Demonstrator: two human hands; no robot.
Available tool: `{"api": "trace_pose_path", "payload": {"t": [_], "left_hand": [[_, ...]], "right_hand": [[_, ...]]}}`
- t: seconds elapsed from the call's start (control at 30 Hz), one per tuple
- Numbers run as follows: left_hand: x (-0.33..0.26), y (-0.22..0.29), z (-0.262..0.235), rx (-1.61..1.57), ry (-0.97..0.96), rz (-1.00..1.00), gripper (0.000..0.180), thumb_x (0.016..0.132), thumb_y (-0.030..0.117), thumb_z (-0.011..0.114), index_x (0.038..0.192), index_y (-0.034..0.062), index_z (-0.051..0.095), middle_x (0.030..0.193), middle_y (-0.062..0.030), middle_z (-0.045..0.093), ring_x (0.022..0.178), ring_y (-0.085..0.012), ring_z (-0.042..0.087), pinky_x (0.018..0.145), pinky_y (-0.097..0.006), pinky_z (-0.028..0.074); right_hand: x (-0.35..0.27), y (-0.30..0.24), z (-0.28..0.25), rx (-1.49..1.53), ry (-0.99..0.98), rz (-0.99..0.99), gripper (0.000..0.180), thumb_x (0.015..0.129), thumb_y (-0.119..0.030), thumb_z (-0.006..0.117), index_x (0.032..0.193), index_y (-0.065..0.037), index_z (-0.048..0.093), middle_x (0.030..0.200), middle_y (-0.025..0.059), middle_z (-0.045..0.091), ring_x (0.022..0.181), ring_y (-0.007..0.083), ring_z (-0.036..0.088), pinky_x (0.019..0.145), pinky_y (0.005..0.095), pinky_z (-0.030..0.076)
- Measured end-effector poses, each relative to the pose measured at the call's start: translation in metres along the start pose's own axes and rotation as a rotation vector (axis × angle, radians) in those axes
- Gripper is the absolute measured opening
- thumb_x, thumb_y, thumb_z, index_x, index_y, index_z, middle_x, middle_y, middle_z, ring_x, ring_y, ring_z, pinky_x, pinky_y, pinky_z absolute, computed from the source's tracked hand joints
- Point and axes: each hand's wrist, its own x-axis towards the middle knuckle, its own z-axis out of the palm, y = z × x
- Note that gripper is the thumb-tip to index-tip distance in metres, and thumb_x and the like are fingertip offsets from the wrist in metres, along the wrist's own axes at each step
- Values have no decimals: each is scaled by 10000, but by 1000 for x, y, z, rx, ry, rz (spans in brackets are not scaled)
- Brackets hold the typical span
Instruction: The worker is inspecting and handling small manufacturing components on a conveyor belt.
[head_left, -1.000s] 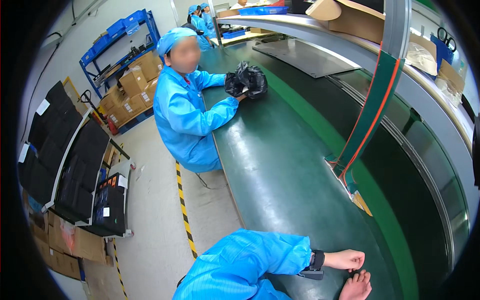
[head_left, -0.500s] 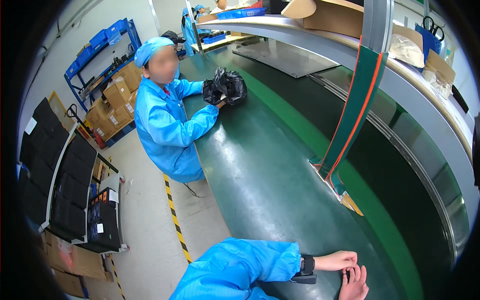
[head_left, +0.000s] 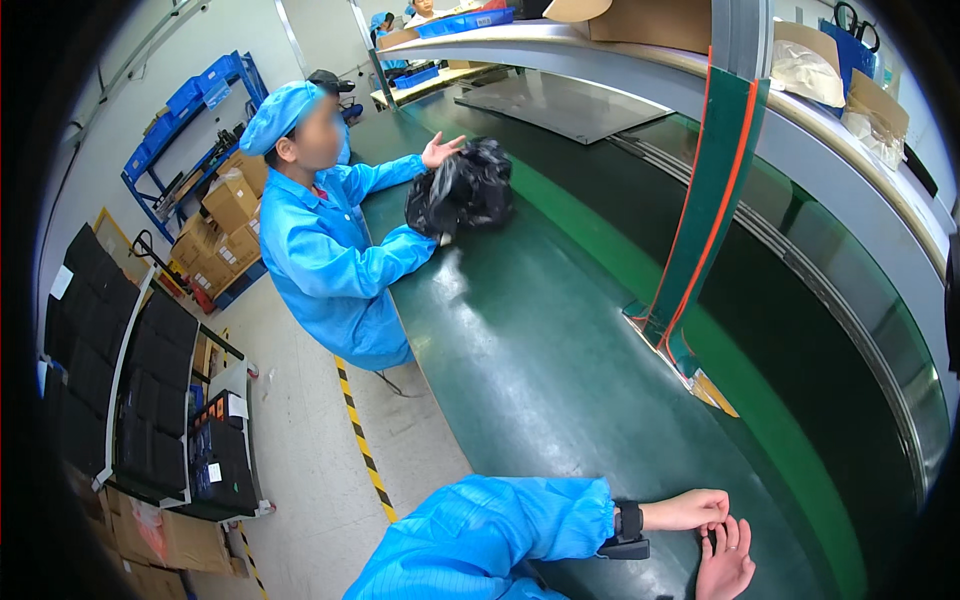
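Observation:
My left hand [head_left: 688,510] reaches in from the left over the green table [head_left: 560,400], its fingers curled together in a pinch. A black band [head_left: 628,522] with a dark block circles that wrist below the blue sleeve. Right beside it, my right hand [head_left: 727,562] is palm up with loosely bent fingers apart, their tips close to the left fingertips. Any small thing between the hands is too hidden to make out. Farther up the table, a co-worker in blue holds a black plastic bag [head_left: 470,190] with one hand; their other hand [head_left: 442,150] is raised, fingers spread.
A green-clad post [head_left: 705,210] with orange edging rises from the table to my right. Behind it run a dark belt [head_left: 770,340] and a raised shelf [head_left: 640,50]. A grey panel [head_left: 560,105] lies at the far end. Black crates [head_left: 150,400] stand on the left.
The co-worker's far hand has come off the black bag and opened, and the bag looks wider. The view has shifted slightly; my hands stay close together in much the same pose.

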Motion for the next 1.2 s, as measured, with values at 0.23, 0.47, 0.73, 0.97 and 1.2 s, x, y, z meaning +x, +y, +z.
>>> {"api": "trace_pose_path", "payload": {"t": [0.23, 0.47, 0.73, 0.97, 1.2], "left_hand": [[2, -1, -2, -2, -10, 6, 117, 931, 128, 454, 867, 41, 500, 764, -3, 520, 666, -80, 470, 612, -238, 416], [5, -5, -5, -5, -9, -21, 120, 927, 130, 451, 867, 43, 506, 767, -3, 530, 675, -82, 491, 612, -240, 426], [5, -5, -5, 59, 14, 16, 129, 941, 155, 481, 900, 33, 498, 779, -29, 578, 649, -73, 538, 570, -228, 441], [7, -12, -9, 77, 3, -7, 129, 964, 157, 467, 955, 31, 493, 830, -28, 580, 714, -79, 545, 640, -239, 459], [7, -7, -7, 61, -17, -17, 129, 966, 148, 472, 959, 21, 493, 835, -29, 574, 706, -77, 535, 635, -237, 459]], "right_hand": [[2, 0, 0, 1, -18, -9, 640, 836, -379, 518, 1357, -19, 425, 1382, 236, 416, 1298, 352, 374, 1126, 494, 198], [1, -1, -1, 10, -10, 1, 643, 835, -384, 521, 1358, -22, 424, 1383, 240, 412, 1296, 360, 371, 1123, 499, 197], [0, -2, 1, -39, 4, 13, 672, 822, -402, 542, 1361, -23, 411, 1385, 227, 407, 1288, 357, 377, 1111, 500, 227], [1, 1, 1, -91, 43, 20, 661, 814, -390, 573, 1348, -31, 424, 1377, 193, 431, 1252, 343, 417, 1090, 485, 270], [3, 8, -10, -74, 50, 1, 588, 831, -347, 567, 1312, -41, 423, 1323, 156, 470, 1119, 299, 506, 951, 425, 410]]}}
